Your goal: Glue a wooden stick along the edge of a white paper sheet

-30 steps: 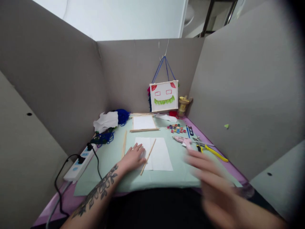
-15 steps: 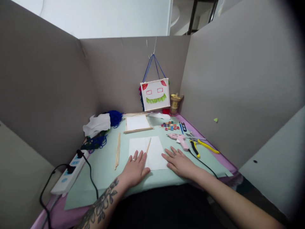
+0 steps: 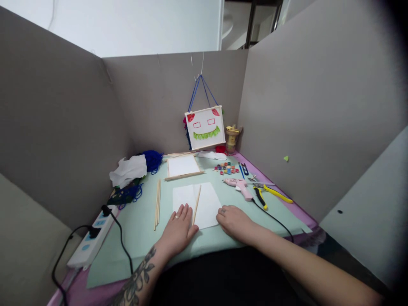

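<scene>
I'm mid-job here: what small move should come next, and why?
I'd probably have the left hand shift the single stick toward an edge of the white sheet: the stick lies slanted across the sheet, right beside that hand, while the right hand is at the sheet's near right corner and could perhaps steady it.

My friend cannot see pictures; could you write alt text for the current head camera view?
A left hand lies partly on a white sheet beside a wooden stick; a curled right hand rests at the sheet's right edge. A pink glue gun lies right, more sticks left; a face picture hangs behind.
</scene>
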The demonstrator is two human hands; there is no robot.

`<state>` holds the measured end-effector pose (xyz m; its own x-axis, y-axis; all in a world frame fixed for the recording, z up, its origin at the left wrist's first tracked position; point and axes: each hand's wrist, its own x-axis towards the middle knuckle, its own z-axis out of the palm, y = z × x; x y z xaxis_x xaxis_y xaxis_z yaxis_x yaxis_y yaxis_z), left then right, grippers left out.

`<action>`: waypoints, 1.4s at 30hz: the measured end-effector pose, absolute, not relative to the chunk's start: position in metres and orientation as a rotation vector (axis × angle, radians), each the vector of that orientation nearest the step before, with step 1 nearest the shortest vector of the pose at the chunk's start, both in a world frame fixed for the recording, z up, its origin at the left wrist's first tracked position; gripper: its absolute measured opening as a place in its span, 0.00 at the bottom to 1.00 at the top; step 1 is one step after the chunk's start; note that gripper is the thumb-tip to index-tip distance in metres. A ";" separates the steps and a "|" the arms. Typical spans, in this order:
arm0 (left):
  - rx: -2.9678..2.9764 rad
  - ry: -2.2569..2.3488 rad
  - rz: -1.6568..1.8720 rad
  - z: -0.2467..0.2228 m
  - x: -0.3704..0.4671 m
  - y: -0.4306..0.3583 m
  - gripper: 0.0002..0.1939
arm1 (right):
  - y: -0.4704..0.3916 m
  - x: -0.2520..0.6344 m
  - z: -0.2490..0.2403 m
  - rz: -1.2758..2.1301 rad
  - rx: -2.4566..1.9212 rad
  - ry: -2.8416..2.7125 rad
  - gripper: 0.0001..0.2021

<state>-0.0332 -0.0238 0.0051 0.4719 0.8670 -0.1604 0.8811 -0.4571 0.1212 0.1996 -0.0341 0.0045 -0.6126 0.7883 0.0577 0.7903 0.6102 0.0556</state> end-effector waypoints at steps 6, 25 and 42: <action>2.577 1.521 -0.093 -0.002 -0.032 -0.023 0.34 | -0.039 0.215 0.015 0.161 -1.221 -2.689 0.20; 2.504 1.626 0.053 0.039 -0.006 0.005 0.17 | 0.002 0.299 0.033 0.047 -2.195 -1.889 0.14; 2.403 1.517 -0.270 0.033 0.006 0.064 0.18 | 0.057 0.293 0.018 0.476 -2.119 -1.521 0.25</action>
